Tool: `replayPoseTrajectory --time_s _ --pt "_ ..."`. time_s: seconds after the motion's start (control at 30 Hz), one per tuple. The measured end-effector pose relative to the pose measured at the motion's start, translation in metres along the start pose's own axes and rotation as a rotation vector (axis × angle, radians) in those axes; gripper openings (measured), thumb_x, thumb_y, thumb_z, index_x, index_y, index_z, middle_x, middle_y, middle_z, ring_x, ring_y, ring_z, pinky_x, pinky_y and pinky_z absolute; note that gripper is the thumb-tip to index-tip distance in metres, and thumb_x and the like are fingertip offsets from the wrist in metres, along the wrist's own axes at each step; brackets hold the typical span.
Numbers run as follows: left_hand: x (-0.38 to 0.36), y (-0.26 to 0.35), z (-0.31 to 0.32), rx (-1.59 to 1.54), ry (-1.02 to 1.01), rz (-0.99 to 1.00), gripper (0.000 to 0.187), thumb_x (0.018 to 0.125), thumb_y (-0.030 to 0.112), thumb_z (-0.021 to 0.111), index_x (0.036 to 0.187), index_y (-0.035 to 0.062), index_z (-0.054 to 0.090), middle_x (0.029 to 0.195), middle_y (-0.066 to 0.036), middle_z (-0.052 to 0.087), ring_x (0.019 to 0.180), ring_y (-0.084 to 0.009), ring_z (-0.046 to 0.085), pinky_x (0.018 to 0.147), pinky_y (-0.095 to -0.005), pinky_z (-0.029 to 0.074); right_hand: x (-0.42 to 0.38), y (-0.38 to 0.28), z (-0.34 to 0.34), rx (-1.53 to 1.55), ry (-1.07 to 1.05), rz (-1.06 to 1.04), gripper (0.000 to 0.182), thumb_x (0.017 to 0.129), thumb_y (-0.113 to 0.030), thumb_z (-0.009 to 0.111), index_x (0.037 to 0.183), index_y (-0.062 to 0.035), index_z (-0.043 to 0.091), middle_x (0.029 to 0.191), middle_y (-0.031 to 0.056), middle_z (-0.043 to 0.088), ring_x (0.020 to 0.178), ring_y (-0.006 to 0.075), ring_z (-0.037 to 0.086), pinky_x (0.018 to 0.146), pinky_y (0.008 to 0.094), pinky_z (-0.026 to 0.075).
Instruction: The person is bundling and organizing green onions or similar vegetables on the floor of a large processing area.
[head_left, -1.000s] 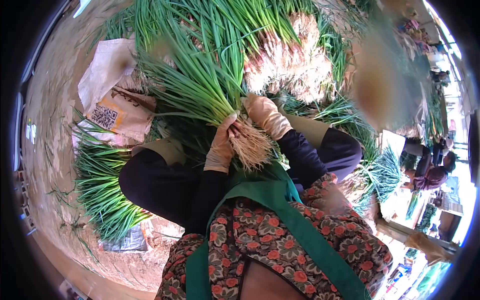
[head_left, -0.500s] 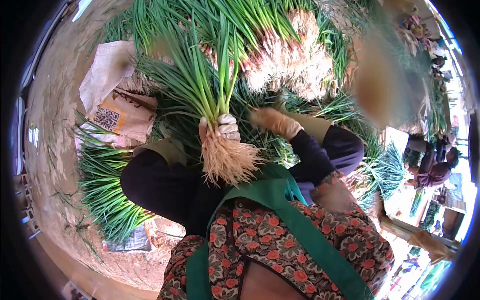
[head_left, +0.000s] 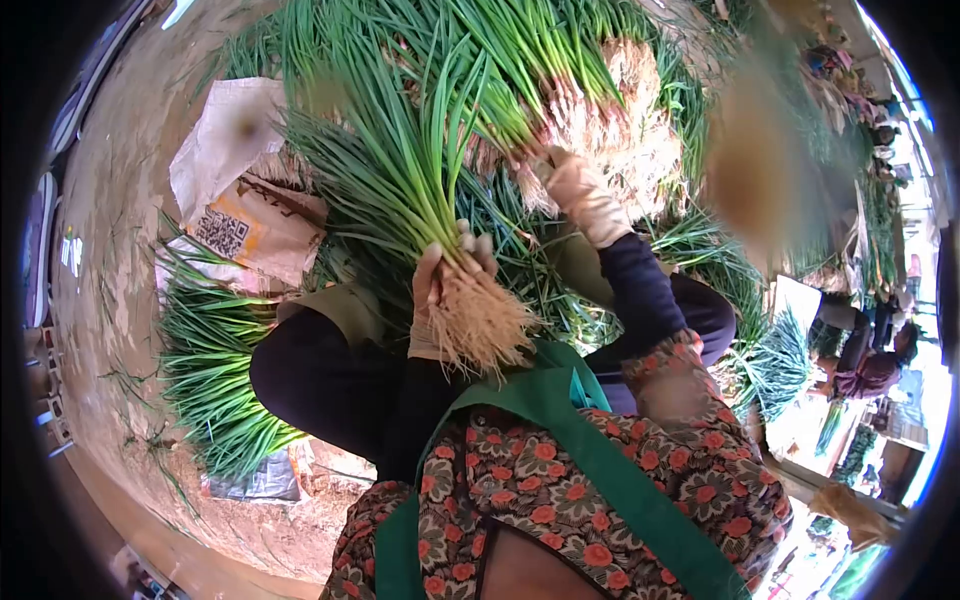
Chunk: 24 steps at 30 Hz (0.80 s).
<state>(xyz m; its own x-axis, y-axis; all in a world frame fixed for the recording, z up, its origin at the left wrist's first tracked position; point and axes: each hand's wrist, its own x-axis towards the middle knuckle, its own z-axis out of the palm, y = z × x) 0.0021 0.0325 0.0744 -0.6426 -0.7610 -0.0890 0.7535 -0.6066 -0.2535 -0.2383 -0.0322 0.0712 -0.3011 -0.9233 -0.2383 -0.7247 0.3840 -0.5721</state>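
Note:
My left hand [head_left: 427,290], in a pale glove, is closed around a bunch of spring onions [head_left: 425,195]. The bunch's long green leaves point away from me, and its stringy roots hang toward my apron. Farther out, my right hand [head_left: 585,200], also gloved, is at the near edge of a large pile of spring onions [head_left: 560,105]. Its fingers are closed at the stem bases of a few spring onions [head_left: 522,150], whose roots dangle beside the hand. The fingertips are partly hidden among the stems.
Another heap of spring onions [head_left: 225,370] lies left of my knee. A paper sack with a printed code [head_left: 235,230] lies beyond it on the dirt floor [head_left: 120,250]. Loose leaves cover the ground between my legs. Another person [head_left: 880,365] sits at the far right.
My right hand has moved forward from near the held bunch to the pile and closed on stems there. My left hand has turned slightly, still holding its bunch.

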Motion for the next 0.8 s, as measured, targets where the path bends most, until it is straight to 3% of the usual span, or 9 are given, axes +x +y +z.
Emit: replayPoseTrajectory --time_s 0.07,0.17,0.27,0.47,0.5,0.63,0.73,0.77,0.8 --pt "0.003 -0.008 0.009 0.197 0.082 0.047 0.051 0.091 0.031 0.058 0.129 -0.002 0.045 0.109 -0.012 0.059 0.107 -0.0235 0.058 0.096 -0.0371 0.048 -0.023 0.038 0.019 0.582 -0.353 -0.287 0.029 0.095 -0.029 0.055 0.112 -0.0062 0.062 0.092 0.009 0.066 0.084 0.0172 0.062 0.07 0.032 0.051" --pt "0.012 0.014 -0.027 0.565 0.113 -0.006 0.05 0.089 0.03 0.06 0.123 -0.0053 0.05 0.094 -0.015 0.063 0.091 -0.0279 0.064 0.083 -0.0392 0.055 -0.087 0.011 0.028 0.586 -0.667 -0.306 0.031 0.097 -0.026 0.052 0.121 -0.0067 0.06 0.105 0.0099 0.063 0.095 0.013 0.059 0.075 0.0272 0.051" --pt "0.016 0.022 -0.05 0.669 0.104 -0.038 0.05 0.088 0.029 0.06 0.12 -0.0093 0.052 0.078 -0.015 0.064 0.077 -0.0313 0.067 0.073 -0.0427 0.058 -0.066 0.069 0.08 0.25 -0.401 -0.595 0.04 0.1 -0.035 0.042 0.117 -0.0042 0.061 0.103 0.0106 0.065 0.085 0.021 0.062 0.075 0.0316 0.052" --pt "0.016 0.036 -0.083 0.691 0.261 -0.026 0.027 0.084 0.021 0.068 0.065 0.0031 0.063 0.053 -0.005 0.058 0.046 -0.016 0.055 0.053 -0.0309 0.053 -0.054 -0.033 0.047 -0.124 -0.206 -0.219 0.034 0.098 -0.03 0.044 0.107 -0.0028 0.061 0.099 0.02 0.066 0.091 0.0349 0.064 0.081 0.0412 0.05" --pt "0.013 0.027 -0.062 0.696 0.297 -0.046 0.028 0.084 0.021 0.068 0.062 0.0049 0.062 0.051 -0.004 0.057 0.043 -0.0152 0.053 0.051 -0.0297 0.052 -0.045 -0.022 0.063 -0.247 -0.126 -0.43 0.035 0.097 -0.032 0.045 0.105 -0.0026 0.062 0.096 0.0186 0.066 0.086 0.036 0.064 0.078 0.0435 0.05" --pt "0.011 0.027 -0.066 0.738 0.371 0.001 0.03 0.085 0.02 0.067 0.059 0.0078 0.06 0.049 -0.004 0.056 0.042 -0.0143 0.053 0.047 -0.0288 0.051 -0.046 -0.005 0.078 -0.309 -0.113 -0.31 0.032 0.096 -0.029 0.049 0.107 -0.0018 0.063 0.089 0.014 0.068 0.079 0.0297 0.065 0.071 0.0387 0.05" --pt "0.009 0.022 -0.058 0.712 0.349 0.01 0.028 0.085 0.021 0.067 0.062 0.0088 0.059 0.05 -0.003 0.055 0.044 -0.0126 0.052 0.051 -0.027 0.051 -0.043 0.014 0.085 0.197 -0.164 -0.138 0.031 0.096 -0.026 0.054 0.113 -0.0019 0.061 0.089 0.0095 0.068 0.074 0.0178 0.062 0.068 0.032 0.049" --pt "0.011 0.021 -0.057 0.726 0.385 0.024 0.028 0.085 0.022 0.067 0.061 0.0091 0.059 0.049 -0.003 0.054 0.044 -0.0124 0.052 0.053 -0.0264 0.052 -0.045 0.017 0.084 0.409 -0.198 -0.049 0.04 0.096 -0.031 0.052 0.117 0.0034 0.058 0.101 0.0221 0.066 0.093 0.0282 0.064 0.083 0.0337 0.049" --pt "0.01 0.019 -0.054 0.736 0.384 0.024 0.029 0.085 0.023 0.067 0.061 0.0093 0.058 0.049 -0.002 0.052 0.045 -0.0121 0.052 0.054 -0.0255 0.051 -0.044 0.016 0.085 0.549 -0.176 -0.105 0.043 0.094 -0.031 0.057 0.121 0.0031 0.056 0.104 0.0183 0.067 0.093 0.0253 0.063 0.084 0.0325 0.048"
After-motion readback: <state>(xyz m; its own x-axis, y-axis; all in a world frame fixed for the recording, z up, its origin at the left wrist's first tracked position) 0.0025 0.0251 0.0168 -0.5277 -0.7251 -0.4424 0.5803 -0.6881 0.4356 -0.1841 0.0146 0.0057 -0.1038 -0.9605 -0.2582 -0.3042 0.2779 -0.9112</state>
